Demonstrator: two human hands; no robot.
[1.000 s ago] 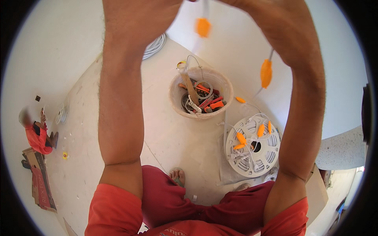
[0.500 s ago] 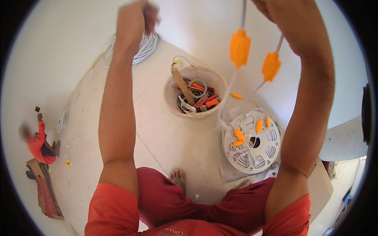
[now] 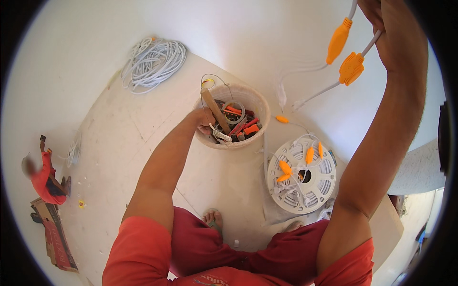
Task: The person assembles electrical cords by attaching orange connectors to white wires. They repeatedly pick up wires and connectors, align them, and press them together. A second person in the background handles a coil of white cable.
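Observation:
My left hand (image 3: 205,119) is at the left rim of a dusty white bucket (image 3: 205,138), its fingers curled and partly hidden beside a white connector strip (image 3: 221,135). Tools fill the bucket, among them a wooden handle (image 3: 215,110), orange and red grips and a ring of clear tubing. Raised at the upper right, my right hand (image 3: 389,19) is closed on two pale power cords, partly cut off by the picture's edge. An orange cord adapter (image 3: 338,42) and a second, wider orange adapter (image 3: 352,68) hang from them, with loose white ends below.
A white reel (image 3: 324,183) of strip light with small orange pieces lies by my right foot. A coil of pale cable (image 3: 155,64) rests against the wall. At the far left a person in red (image 3: 45,181) crouches near flattened cardboard (image 3: 57,233).
My left hand has come down from the upper left to the bucket's rim. My right hand has shifted right and up, carrying the cords and orange adapters with it.

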